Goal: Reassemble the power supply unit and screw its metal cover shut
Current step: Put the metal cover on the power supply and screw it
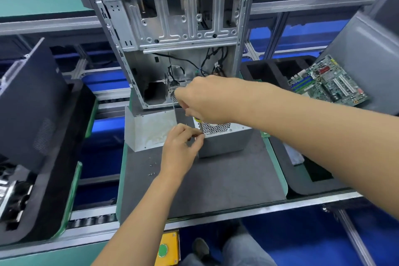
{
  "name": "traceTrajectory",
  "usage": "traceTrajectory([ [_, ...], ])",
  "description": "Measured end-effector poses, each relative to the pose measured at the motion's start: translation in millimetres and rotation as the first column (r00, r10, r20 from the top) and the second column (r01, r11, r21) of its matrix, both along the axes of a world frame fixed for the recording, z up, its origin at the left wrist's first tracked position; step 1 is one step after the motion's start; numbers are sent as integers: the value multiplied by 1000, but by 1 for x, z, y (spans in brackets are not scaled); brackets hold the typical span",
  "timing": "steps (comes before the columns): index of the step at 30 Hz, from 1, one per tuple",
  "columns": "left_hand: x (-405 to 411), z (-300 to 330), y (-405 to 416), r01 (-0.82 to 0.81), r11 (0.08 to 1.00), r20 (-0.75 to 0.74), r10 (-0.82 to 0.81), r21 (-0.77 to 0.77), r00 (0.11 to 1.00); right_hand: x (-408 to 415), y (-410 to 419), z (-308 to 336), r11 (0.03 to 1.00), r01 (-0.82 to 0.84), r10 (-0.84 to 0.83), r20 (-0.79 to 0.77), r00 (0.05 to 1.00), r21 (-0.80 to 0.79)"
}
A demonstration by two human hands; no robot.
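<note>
The grey power supply unit (224, 142) stands on the dark mat (205, 183), its honeycomb grille facing up. My right hand (203, 99) grips a screwdriver (199, 124) with a yellow-green handle, its shaft pointing down at the unit's near-left top corner. My left hand (183, 147) pinches the shaft near the tip; a screw there is too small to see. A bare metal cover piece (149, 131) stands just left of the unit. A few loose screws (152, 169) lie on the mat below my left hand.
An open computer case (172, 45) with dangling cables stands upright behind the unit. A motherboard (328, 81) lies at the right on a foam tray (269, 69). Dark case panels (32, 101) lean at the left. A yellow box with a green button (168, 248) sits below the bench edge.
</note>
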State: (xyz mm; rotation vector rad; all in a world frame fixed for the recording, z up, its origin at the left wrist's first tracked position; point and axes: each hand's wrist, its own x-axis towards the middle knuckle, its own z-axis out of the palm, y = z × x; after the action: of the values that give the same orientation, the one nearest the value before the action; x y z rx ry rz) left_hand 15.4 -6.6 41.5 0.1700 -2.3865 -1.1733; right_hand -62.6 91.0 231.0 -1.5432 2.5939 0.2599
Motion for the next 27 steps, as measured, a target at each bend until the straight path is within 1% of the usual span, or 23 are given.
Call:
traceTrajectory([
  [3,1,3,2,-39,999,14,39,-22,999,-8,2,6,987,-16,6,65,998,157],
  [6,3,3,7,-65,998,1,65,-5,998,-10,7,9,976,-29,7,103,995,214],
  [7,3,3,8,-74,997,0,74,2,997,-12,7,9,974,-49,31,84,996,221],
  [8,3,2,8,-80,997,-2,80,5,997,-15,8,7,976,-57,51,36,998,208],
  [11,4,2,10,-95,995,1,95,14,996,-19,9,4,994,1,14,-136,991,106],
  [12,4,2,11,-100,995,14,100,18,995,-20,10,2,997,14,-3,-150,989,74],
  [13,4,3,12,-111,994,31,110,23,993,-21,11,2,998,25,-19,-107,994,57],
  [14,3,4,13,-128,992,47,127,22,991,-21,11,2,999,18,-17,-21,1000,47],
  [16,2,7,17,-168,986,62,168,-5,984,-21,11,3,998,-57,53,132,990,27],
  [17,2,9,18,-183,983,61,184,-19,981,-22,12,4,994,-106,102,159,982,17],
  [18,2,9,20,-190,981,57,192,-32,980,-23,13,4,988,-151,147,126,981,19],
  [20,4,9,22,-185,981,43,188,-60,981,-21,13,2,974,-223,225,-53,973,35],
  [21,5,9,23,-183,980,42,186,-71,982,-20,12,1,975,-222,224,-125,967,30],
  [23,4,10,25,-197,978,69,201,-66,977,-17,10,1,991,-133,135,-188,973,23],
  [25,3,12,28,-242,970,114,244,-34,963,-19,9,1,997,-62,68,-156,985,37],
  [27,1,15,29,-261,965,129,260,-10,957,-21,10,2,995,-73,74,-9,997,68],
])
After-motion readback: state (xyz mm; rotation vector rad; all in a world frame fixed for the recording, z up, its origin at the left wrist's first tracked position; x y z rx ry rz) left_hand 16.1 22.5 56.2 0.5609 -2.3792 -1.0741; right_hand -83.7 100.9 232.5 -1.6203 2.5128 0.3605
